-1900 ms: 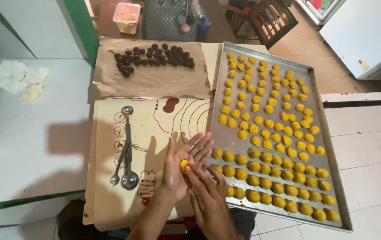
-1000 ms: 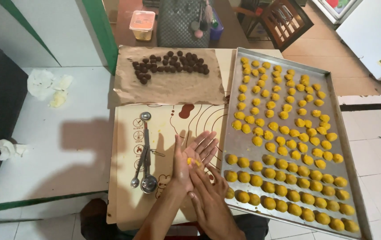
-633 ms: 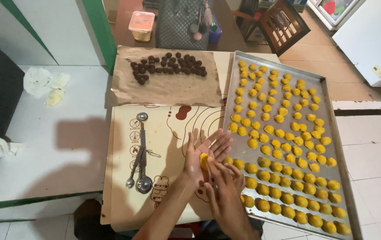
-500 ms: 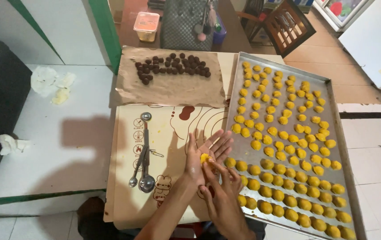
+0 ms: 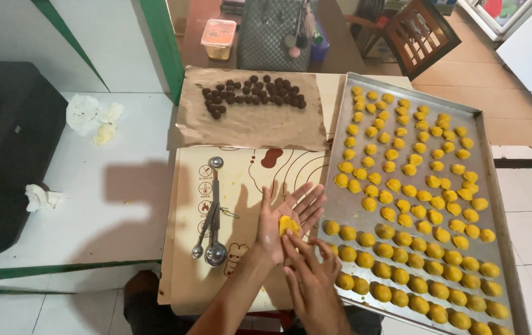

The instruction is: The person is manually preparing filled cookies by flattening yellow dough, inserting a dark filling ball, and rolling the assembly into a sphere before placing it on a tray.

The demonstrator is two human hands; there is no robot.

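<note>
Between the hands — flattened yellow dough piece lay on the spread left hand, right hand fingertips now pressing it; earlier a ball. Baking tray just right.

**What cannot be seen clearly**

The small flattened piece of yellow dough is partly covered by the right hand's fingertips. Right of it, the large metal baking tray of yellow dough balls runs off the bottom edge. Both forearms are cut off there too. Markings on the beige baking mat are too small to make out.
</note>
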